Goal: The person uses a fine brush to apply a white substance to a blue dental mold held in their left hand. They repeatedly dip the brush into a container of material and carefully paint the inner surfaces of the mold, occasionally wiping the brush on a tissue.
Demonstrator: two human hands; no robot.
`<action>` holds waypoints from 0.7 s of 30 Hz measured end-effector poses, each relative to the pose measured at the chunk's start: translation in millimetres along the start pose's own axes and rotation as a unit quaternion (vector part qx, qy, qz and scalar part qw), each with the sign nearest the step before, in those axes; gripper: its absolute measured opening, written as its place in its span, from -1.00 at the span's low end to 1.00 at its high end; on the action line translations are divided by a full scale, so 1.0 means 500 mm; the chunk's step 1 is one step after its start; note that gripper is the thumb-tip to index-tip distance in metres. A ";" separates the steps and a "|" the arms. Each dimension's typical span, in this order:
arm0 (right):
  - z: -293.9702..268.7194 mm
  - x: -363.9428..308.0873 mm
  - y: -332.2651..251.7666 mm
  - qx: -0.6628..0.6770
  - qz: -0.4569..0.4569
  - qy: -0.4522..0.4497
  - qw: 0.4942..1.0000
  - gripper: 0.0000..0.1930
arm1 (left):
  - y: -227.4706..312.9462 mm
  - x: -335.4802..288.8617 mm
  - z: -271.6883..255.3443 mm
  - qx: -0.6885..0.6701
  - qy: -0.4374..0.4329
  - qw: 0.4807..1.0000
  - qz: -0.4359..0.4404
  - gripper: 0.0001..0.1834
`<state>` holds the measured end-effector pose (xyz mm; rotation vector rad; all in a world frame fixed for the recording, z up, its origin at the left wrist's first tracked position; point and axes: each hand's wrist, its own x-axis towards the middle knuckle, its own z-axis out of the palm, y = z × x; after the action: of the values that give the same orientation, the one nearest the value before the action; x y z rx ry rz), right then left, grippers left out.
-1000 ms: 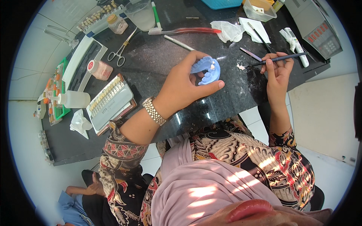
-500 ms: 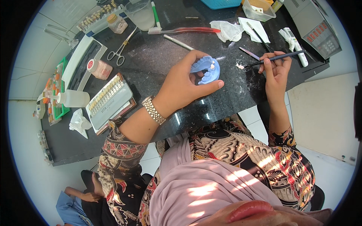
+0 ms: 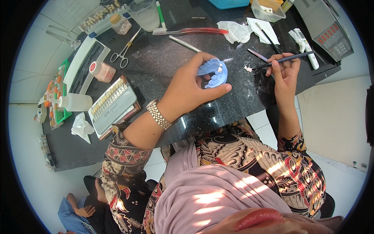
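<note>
My left hand (image 3: 190, 80) grips a blue dental cast (image 3: 219, 79) from its left side, thumb along the near edge and fingers behind it. The cast is horseshoe-shaped, with a whitish tooth (image 3: 220, 67) standing out on its arch. My right hand (image 3: 285, 76) is closed in a pen-like hold around a dark, slim brush (image 3: 290, 58). The brush's tip points left and meets, or nearly meets, a small heap of pale pink paste (image 3: 248, 68) on the black worktop (image 3: 241, 93). A thin lilac-tinted stick (image 3: 257, 55) lies just beyond the brush.
Crumpled tissues (image 3: 236, 32), a red-handled toothbrush (image 3: 194, 30) and a metal rod (image 3: 183, 43) lie farther back. To the left are scissors-like forceps (image 3: 125, 52), a lidded jar (image 3: 102, 71), a squeeze bottle (image 3: 76, 102) and a tooth shade guide (image 3: 113, 105). A grey machine (image 3: 325, 29) stands back right.
My hands, the cast and the brush stay almost where they were; the brush shifts very slightly. At the lower left, another person's hand has moved.
</note>
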<state>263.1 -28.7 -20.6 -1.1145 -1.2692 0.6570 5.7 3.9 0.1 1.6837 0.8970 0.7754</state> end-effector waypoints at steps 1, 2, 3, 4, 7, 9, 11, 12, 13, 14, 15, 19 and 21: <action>0.001 0.000 0.001 0.001 0.001 -0.001 1.000 -0.72 | -0.001 -0.001 0.000 -0.002 0.001 1.000 0.000 -0.39; 0.000 0.000 0.002 0.007 0.002 0.000 1.000 -0.72 | 0.001 -0.001 0.001 -0.002 0.003 1.000 0.001 -0.39; -0.001 -0.001 0.004 0.013 0.004 0.000 1.000 -0.72 | 0.002 -0.002 0.002 -0.002 0.003 1.000 0.001 -0.40; -0.001 -0.001 0.005 0.019 0.005 0.000 1.000 -0.72 | 0.002 -0.003 0.003 -0.002 0.004 1.000 0.001 -0.40; -0.007 0.011 -0.006 0.107 0.060 0.028 0.992 -0.72 | -0.001 -0.001 0.003 -0.015 0.002 1.000 0.007 -0.41; -0.006 0.035 -0.017 0.208 0.094 0.013 0.974 -0.73 | -0.004 0.002 0.001 -0.034 0.010 0.999 0.018 -0.42; 0.005 0.066 -0.035 0.281 0.112 -0.011 0.953 -0.75 | -0.011 0.004 0.005 -0.068 0.023 0.997 0.033 -0.43; 0.016 0.085 -0.050 0.306 0.114 -0.027 0.945 -0.76 | -0.012 0.006 0.004 -0.063 0.029 0.997 0.035 -0.43; 0.028 0.103 -0.066 0.330 0.116 -0.044 0.936 -0.78 | -0.012 0.007 0.002 -0.058 0.036 0.997 0.037 -0.42; 0.039 0.118 -0.081 0.358 0.121 -0.071 0.923 -0.82 | -0.013 0.006 0.001 -0.056 0.044 0.997 0.037 -0.42; 0.051 0.134 -0.092 0.374 0.125 -0.092 0.915 -0.82 | -0.014 0.007 0.000 -0.053 0.046 0.997 0.037 -0.42; 0.118 0.166 -0.113 0.409 0.152 -0.156 0.886 -0.85 | -0.016 0.006 -0.003 -0.062 0.054 0.996 0.032 -0.39; 0.144 0.158 -0.108 0.426 0.164 -0.171 0.873 -0.86 | -0.014 0.006 -0.004 -0.060 0.051 0.996 0.033 -0.39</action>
<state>202.4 41.6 55.2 -0.4671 -0.8931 1.5465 4.2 8.9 -5.8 1.5862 0.8522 0.9492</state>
